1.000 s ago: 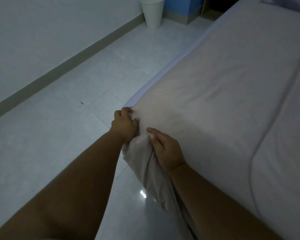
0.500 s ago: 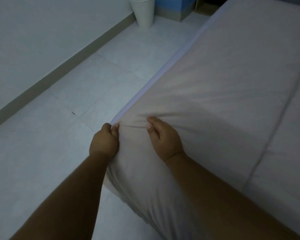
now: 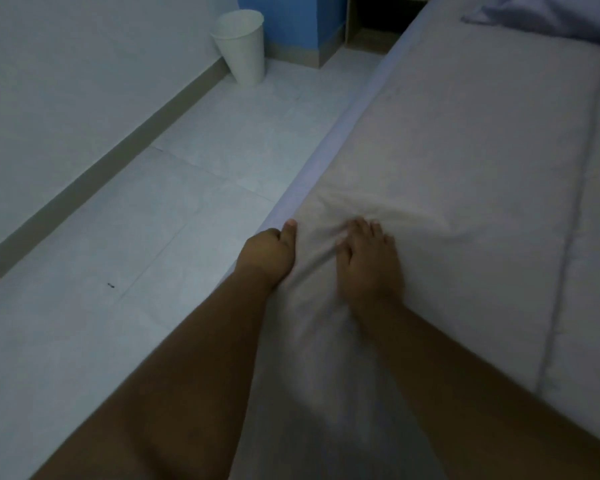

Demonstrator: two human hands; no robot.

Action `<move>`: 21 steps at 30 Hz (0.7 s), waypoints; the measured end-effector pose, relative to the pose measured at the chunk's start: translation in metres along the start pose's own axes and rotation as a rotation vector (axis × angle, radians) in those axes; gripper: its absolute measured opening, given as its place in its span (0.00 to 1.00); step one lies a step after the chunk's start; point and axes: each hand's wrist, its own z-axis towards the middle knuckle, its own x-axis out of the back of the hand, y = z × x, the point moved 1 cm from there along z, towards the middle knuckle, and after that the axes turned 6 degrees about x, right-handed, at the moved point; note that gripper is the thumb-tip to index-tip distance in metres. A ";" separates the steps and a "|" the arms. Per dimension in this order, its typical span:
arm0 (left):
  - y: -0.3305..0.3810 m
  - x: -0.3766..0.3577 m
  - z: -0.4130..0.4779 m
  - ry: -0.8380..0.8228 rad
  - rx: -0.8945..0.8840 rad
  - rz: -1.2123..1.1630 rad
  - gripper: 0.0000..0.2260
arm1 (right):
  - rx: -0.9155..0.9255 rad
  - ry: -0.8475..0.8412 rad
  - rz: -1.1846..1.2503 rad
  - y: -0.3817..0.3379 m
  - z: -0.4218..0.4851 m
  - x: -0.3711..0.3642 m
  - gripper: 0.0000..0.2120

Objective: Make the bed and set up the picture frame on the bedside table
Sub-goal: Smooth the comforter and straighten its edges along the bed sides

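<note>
At bed's near edge, my left hand (image 3: 267, 252) gripping the bunched beige sheet (image 3: 464, 161), thumb up, my right hand (image 3: 367, 261) flat on creased fabric, fingers unclenched, white bin (image 3: 243, 50) by wall.

We see a plain beige sheet (image 3: 464, 140) with a lavender edge, a white bin (image 3: 243, 50), pale floor tiles (image 3: 118, 271), a blue wall (image 3: 291, 19).

Bare forearms (image 3: 194, 368), no sleeves

Left hand (image 3: 269, 252) fingers hidden under sheet (image 3: 464, 150) edge.
</note>
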 end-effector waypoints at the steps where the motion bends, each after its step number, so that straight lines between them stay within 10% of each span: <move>1: 0.006 -0.003 0.013 -0.014 -0.008 -0.011 0.30 | -0.012 -0.005 -0.014 0.003 0.008 -0.001 0.23; 21: -0.012 0.008 0.104 -0.282 -0.326 -0.015 0.21 | -0.344 0.090 -0.079 -0.026 0.103 -0.012 0.23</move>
